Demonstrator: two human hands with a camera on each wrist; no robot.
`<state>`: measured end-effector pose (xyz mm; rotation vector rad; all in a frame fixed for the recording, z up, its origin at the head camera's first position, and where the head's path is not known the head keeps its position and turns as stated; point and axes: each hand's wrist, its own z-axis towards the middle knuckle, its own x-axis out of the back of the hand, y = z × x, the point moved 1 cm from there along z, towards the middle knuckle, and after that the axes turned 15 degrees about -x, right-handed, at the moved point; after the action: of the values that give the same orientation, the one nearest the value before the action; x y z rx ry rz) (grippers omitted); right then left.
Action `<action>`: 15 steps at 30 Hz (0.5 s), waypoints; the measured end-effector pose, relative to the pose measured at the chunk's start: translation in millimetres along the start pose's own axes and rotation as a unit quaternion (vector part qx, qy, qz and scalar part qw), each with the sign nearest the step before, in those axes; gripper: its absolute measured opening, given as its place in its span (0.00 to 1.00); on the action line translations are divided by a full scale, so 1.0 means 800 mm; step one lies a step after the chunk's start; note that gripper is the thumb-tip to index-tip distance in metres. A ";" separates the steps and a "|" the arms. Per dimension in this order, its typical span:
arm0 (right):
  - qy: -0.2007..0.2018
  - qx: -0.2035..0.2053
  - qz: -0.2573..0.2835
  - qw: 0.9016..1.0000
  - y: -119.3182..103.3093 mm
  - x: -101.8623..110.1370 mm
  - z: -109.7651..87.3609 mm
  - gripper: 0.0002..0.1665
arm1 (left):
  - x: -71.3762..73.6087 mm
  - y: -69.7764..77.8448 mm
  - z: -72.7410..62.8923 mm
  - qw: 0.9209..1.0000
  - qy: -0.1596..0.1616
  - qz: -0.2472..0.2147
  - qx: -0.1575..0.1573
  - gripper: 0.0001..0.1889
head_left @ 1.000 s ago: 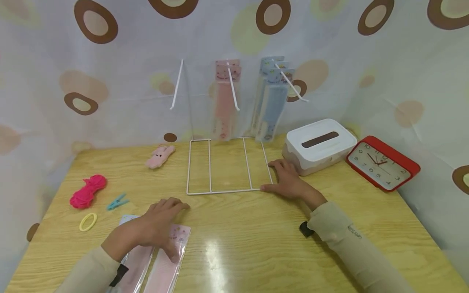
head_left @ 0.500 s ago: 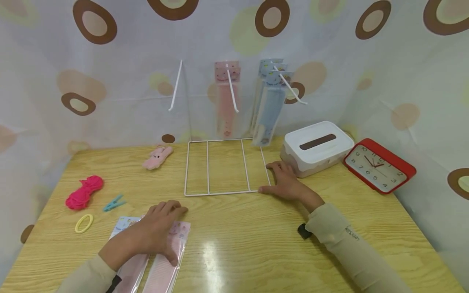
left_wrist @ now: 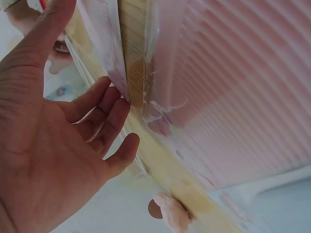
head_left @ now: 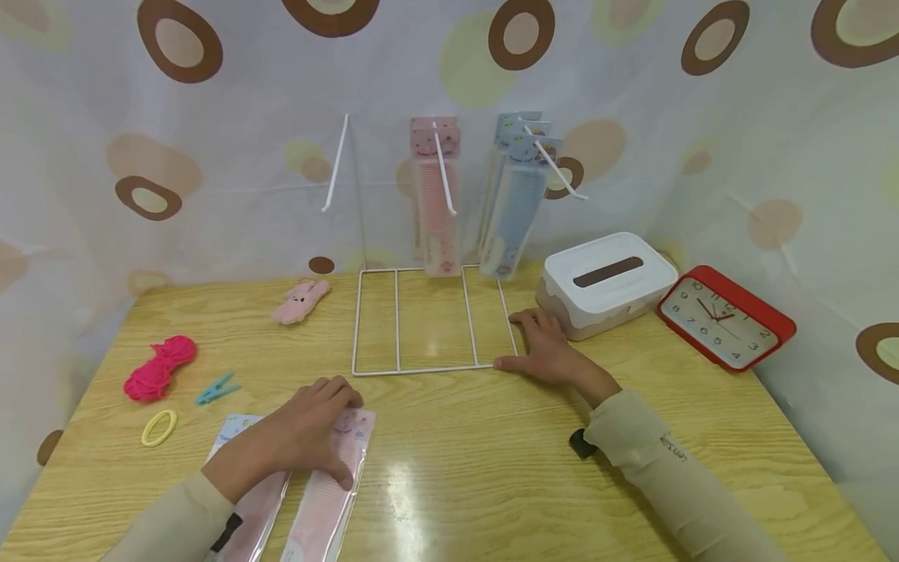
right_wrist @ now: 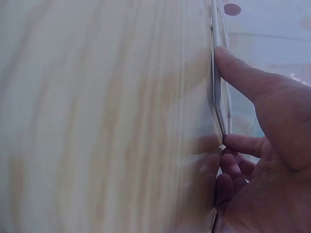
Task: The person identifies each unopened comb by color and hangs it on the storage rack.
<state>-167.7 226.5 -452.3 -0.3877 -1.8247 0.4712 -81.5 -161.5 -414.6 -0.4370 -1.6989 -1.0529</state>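
My left hand (head_left: 302,429) grips a pink comb in a clear packet (head_left: 318,507) by its card end, thumb on one side and fingers on the other. Under my left wrist lies another comb packet (head_left: 256,519), partly hidden. In the left wrist view the fingertips touch the held packet's edge (left_wrist: 104,39), and the other comb (left_wrist: 233,87) fills the right side. My right hand (head_left: 548,350) holds the front right corner of a white wire rack (head_left: 397,320), thumb and fingers against the wires (right_wrist: 217,92). Pink comb packets (head_left: 441,211) and blue comb packets (head_left: 518,207) hang from its hooks.
The left hook (head_left: 335,164) is bare. A white tissue box (head_left: 597,300) and red clock (head_left: 779,316) stand right of the rack. To the left lie a pink plush (head_left: 302,302), pink yarn (head_left: 160,368), blue clothespin (head_left: 218,388) and yellow ring (head_left: 159,428).
My left hand has shifted the pink comb packet slightly forward and right, away from the other packet. The hanging packets have swung a little. My right hand stays at the rack corner.
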 end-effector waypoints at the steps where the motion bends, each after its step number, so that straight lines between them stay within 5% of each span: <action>1: 0.000 0.000 0.001 1.000 0.000 0.000 0.000 0.51 | 0.000 0.000 0.001 1.000 0.000 0.000 0.001 0.52; 15: -0.004 -0.005 0.010 1.000 0.001 0.000 0.000 0.51 | 0.003 -0.005 0.018 1.000 -0.001 -0.025 0.013 0.47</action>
<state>-167.8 227.6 -452.7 -0.4111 -1.8323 0.4783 -93.6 -152.1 -415.0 -0.3797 -1.7316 -1.0661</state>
